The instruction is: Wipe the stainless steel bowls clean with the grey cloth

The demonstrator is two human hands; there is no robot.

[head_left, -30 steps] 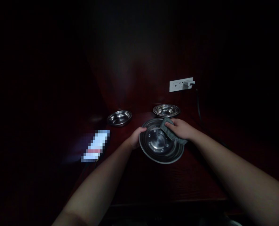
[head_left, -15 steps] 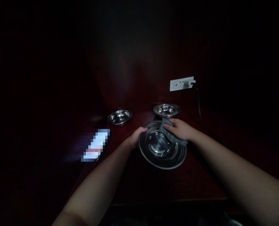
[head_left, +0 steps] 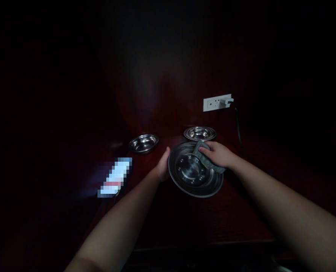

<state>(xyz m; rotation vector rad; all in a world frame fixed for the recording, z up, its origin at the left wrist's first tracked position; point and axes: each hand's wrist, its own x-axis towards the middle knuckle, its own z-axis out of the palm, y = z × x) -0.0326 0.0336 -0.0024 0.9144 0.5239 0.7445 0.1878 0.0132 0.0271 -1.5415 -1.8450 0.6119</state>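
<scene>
A shiny metal bowl (head_left: 189, 170) is tilted toward me above the dark red table, its inside showing round dimples about the base. My left hand (head_left: 164, 166) supports the bowl at its left side, thumb pointing up beside the rim and the other fingers hidden behind the bowl. In my right hand (head_left: 217, 154) is a folded grey-green cloth (head_left: 203, 153), pinched over the bowl's upper right rim. Part of the cloth hangs down inside the bowl.
Behind stand a small metal bowl (head_left: 144, 143) at left and a stack of metal bowls (head_left: 200, 133) at right. A lit, blurred-out phone (head_left: 115, 177) lies left. On the wall is a white socket (head_left: 217, 102) with a plug and dark cable (head_left: 238, 126).
My left thumb has lifted off the bowl's rim and now points up. The bowl has turned and risen slightly, and the cloth has shifted a little in my right hand.
</scene>
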